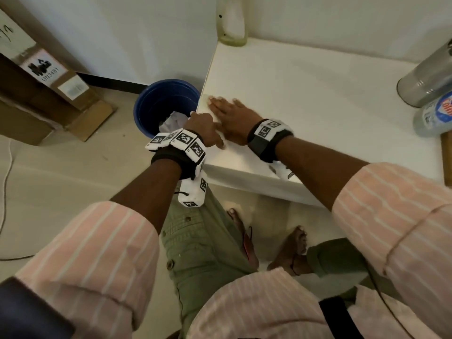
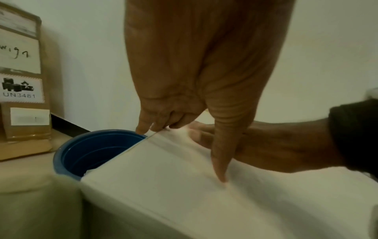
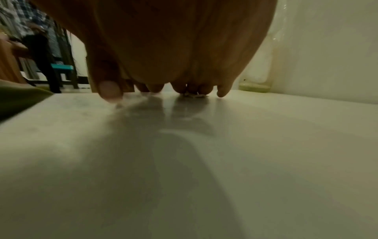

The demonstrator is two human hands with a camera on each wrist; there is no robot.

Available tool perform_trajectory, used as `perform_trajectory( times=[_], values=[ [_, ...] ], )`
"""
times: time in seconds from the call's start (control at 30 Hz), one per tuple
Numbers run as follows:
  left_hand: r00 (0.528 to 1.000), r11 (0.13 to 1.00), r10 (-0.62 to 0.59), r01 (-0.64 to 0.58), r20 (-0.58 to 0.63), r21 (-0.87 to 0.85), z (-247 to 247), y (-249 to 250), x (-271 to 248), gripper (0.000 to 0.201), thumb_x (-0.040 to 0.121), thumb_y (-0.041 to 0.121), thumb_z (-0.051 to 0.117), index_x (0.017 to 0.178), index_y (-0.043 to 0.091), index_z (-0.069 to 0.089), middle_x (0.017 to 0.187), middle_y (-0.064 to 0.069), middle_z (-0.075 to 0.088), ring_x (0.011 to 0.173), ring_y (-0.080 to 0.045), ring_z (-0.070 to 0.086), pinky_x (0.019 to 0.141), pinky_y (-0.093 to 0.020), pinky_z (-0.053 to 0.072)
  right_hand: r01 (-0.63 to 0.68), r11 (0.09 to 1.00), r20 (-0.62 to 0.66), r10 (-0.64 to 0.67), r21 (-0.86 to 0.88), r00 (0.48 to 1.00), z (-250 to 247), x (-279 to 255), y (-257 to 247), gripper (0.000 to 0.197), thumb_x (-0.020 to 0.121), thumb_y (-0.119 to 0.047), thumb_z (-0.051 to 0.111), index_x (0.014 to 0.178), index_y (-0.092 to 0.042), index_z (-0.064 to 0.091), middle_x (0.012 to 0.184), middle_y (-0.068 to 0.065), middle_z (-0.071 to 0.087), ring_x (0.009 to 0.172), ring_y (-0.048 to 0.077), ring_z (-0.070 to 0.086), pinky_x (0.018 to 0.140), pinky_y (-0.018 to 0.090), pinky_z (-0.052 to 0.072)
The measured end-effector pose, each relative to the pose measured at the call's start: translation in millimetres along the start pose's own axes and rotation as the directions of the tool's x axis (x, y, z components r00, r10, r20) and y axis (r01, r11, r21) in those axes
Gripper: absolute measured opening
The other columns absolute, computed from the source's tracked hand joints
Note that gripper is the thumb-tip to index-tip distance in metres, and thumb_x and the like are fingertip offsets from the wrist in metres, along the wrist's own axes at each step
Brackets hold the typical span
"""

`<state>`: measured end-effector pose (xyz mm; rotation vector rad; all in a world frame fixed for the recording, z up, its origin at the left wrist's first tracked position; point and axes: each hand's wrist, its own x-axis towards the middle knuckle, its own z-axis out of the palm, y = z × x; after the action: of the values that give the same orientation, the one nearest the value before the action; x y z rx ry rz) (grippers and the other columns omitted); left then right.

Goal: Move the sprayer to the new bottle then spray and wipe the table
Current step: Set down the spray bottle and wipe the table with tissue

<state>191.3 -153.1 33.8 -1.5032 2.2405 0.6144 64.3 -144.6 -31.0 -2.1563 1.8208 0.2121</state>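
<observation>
My right hand (image 1: 227, 111) lies flat on the white table (image 1: 318, 94) near its left edge, with straight fingers pressing a white tissue (image 1: 207, 100). A scrap of that tissue (image 3: 194, 96) shows under the fingertips in the right wrist view. At the table's front left corner sits my left hand (image 1: 203, 126), thumb on the top and fingers curled down over the edge (image 2: 159, 124), holding nothing. A nearly empty clear bottle (image 1: 231, 23) with a yellow-green residue stands at the back. A blue-labelled bottle (image 1: 435, 116) is at the right edge. No sprayer is visible.
A blue bucket (image 1: 151, 104) with crumpled paper inside stands on the floor against the table's left side. A steel flask (image 1: 425, 79) stands at the table's right. Cardboard boxes (image 1: 44, 77) lean on the wall at left. My feet are under the table's front edge.
</observation>
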Motion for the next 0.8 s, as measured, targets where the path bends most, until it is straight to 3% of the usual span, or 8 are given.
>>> perform_trajectory(
  times=[0.1, 0.2, 0.27, 0.4, 0.5, 0.6, 0.7, 0.8],
  values=[
    [0.999, 0.998, -0.021, 0.018, -0.043, -0.055, 2.7, 1.3, -5.7, 0.067, 0.087, 0.048, 0.062, 0.124, -0.006, 0.051, 0.135, -0.022, 0.051, 0.133, -0.037, 0.038, 0.102, -0.039, 0.037, -0.403, 0.901, -0.041, 0.414, 0.161, 0.909, 3.1, -15.7, 36.2, 0.069, 0.101, -0.047, 0.021, 0.153, -0.009, -0.003, 0.163, 0.007, -0.006, 0.15, 0.022, -0.002, 0.122, 0.045, 0.0],
    [0.986, 0.974, -0.12, 0.094, -0.115, -0.207, 2.3, 4.3, -8.1, 0.06, 0.1, 0.045, 0.035, 0.132, -0.004, 0.046, 0.14, -0.022, 0.046, 0.131, -0.036, 0.041, 0.102, -0.039, 0.036, -0.518, 0.82, -0.018, 0.538, 0.244, 0.843, 7.6, -19.5, 14.5, 0.073, 0.101, -0.05, 0.019, 0.152, -0.002, -0.003, 0.162, 0.012, -0.008, 0.15, 0.027, -0.004, 0.123, 0.042, -0.001],
    [0.97, 0.911, -0.203, 0.137, -0.133, -0.388, -0.6, 2.9, -6.7, 0.061, 0.102, 0.045, 0.025, 0.135, -0.003, 0.043, 0.14, -0.025, 0.045, 0.128, -0.039, 0.044, 0.102, -0.041, 0.035, -0.427, 0.857, -0.018, 0.451, 0.287, 0.892, 12.1, -14.4, -19.0, 0.075, 0.1, -0.05, 0.025, 0.152, -0.002, -0.002, 0.161, 0.014, -0.006, 0.15, 0.028, -0.003, 0.123, 0.042, 0.001],
    [0.921, 0.828, -0.354, 0.228, -0.163, -0.513, -4.0, -18.0, 1.7, 0.056, 0.103, 0.04, 0.016, 0.146, 0.008, 0.033, 0.14, -0.026, 0.044, 0.129, -0.042, 0.042, 0.111, -0.051, 0.03, -0.035, 0.983, -0.026, 0.04, 0.179, 0.999, 22.5, -12.5, -79.5, 0.073, 0.097, -0.045, 0.036, 0.152, -0.006, 0.01, 0.162, 0.014, 0.005, 0.149, 0.031, 0.004, 0.122, 0.046, 0.008],
    [0.896, 0.818, -0.4, 0.255, -0.192, -0.516, -1.4, -30.0, -4.1, 0.053, 0.104, 0.032, 0.016, 0.148, 0.004, 0.026, 0.138, -0.029, 0.045, 0.126, -0.042, 0.045, 0.108, -0.049, 0.033, 0.215, 0.977, 0.002, -0.215, -0.004, 0.977, 31.8, -37.6, -96.3, 0.069, 0.098, -0.044, 0.033, 0.153, -0.008, 0.011, 0.161, 0.015, 0.008, 0.15, 0.03, 0.005, 0.122, 0.046, 0.01],
    [0.914, 0.841, -0.366, 0.245, -0.174, -0.483, 5.7, -33.9, -11.1, 0.052, 0.104, 0.03, 0.017, 0.148, 0.003, 0.025, 0.137, -0.03, 0.045, 0.126, -0.043, 0.045, 0.106, -0.048, 0.032, 0.302, 0.943, -0.054, -0.312, -0.14, 0.949, 41.5, -64.9, -74.7, 0.064, 0.101, -0.043, 0.024, 0.153, -0.011, 0.005, 0.162, 0.012, 0.005, 0.15, 0.027, 0.005, 0.123, 0.046, 0.009],
    [0.909, 0.836, -0.38, 0.257, -0.174, -0.484, 17.3, -34.8, -3.9, 0.062, 0.101, 0.044, 0.017, 0.132, 0.003, 0.05, 0.128, -0.026, 0.056, 0.119, -0.042, 0.052, 0.103, -0.047, 0.039, 0.004, 0.999, -0.16, 0.002, 0.038, 0.987, 47.9, -80.3, -34.7, 0.069, 0.1, -0.051, 0.02, 0.153, -0.01, 0.002, 0.162, 0.008, 0.003, 0.15, 0.023, 0.004, 0.123, 0.045, 0.005],
    [0.902, 0.838, -0.359, 0.199, -0.238, -0.508, 46.4, -52.0, 42.5, 0.095, 0.082, 0.068, -0.003, 0.12, 0.005, 0.057, 0.114, -0.023, 0.063, 0.103, -0.04, 0.059, 0.098, -0.05, 0.042, -0.369, 0.898, -0.159, 0.412, 0.24, 0.897, 49.3, -81.2, -24.8, 0.073, 0.1, -0.051, 0.019, 0.152, -0.005, -0.002, 0.162, 0.011, -0.005, 0.15, 0.025, -0.003, 0.123, 0.044, 0.003]
  ],
)
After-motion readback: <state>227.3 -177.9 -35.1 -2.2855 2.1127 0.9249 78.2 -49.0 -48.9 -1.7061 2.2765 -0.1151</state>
